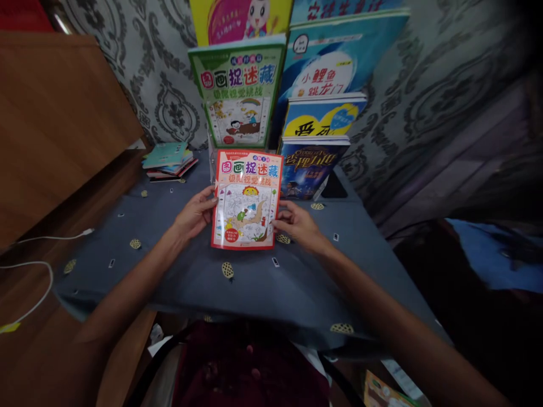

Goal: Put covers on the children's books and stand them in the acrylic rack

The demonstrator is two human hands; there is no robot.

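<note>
A red-bordered picture book (246, 203) is held upright, cover facing me, above the cloth. My left hand (196, 212) grips its left edge, thumb and fingers closed on it. On the lower right edge, my right hand (299, 225) pinches the same book. Just behind it stands a green-bordered picture book (240, 96) with a similar cover, leaning in a display rack that is mostly hidden. To its right, a dark blue book (311, 167) stands in the lowest row, below a yellow and blue book (324, 116) and a teal book (335, 65).
A small stack of thin books (167, 158) lies at the table's back left. The dark blue tablecloth (169, 277) has a pineapple print. A wooden cabinet (63, 124) stands at left, near a white cable (46, 282). Patterned curtain (169, 73) hangs behind the books.
</note>
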